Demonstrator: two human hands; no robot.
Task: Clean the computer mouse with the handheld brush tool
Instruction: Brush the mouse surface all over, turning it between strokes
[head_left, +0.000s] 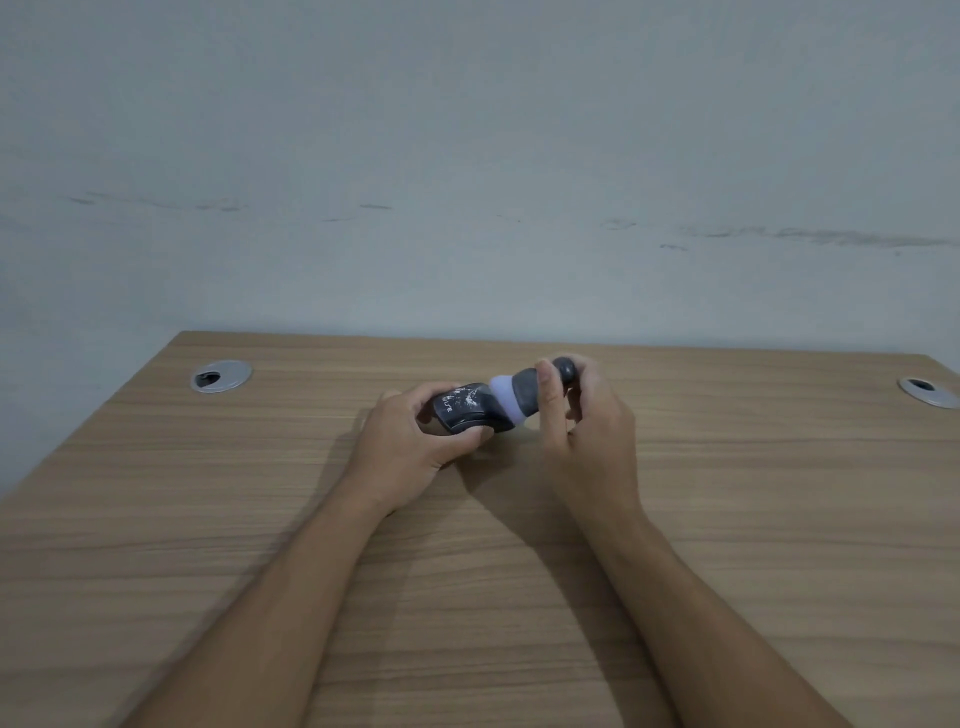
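A black computer mouse (464, 413) with white dusty specks on its surface is gripped in my left hand (410, 441) just above the wooden desk (208, 519). My right hand (592, 431) holds the handheld brush tool (524, 397) by its dark grey handle. The brush's pale lilac bristle head presses against the right end of the mouse. My right fingers cover part of the handle, and only its rounded dark tip shows above them.
Two round silver cable grommets are set in the desk, one at the far left (221, 375) and one at the far right edge (930, 392). A grey scuffed wall (467, 182) rises right behind the desk's far edge.
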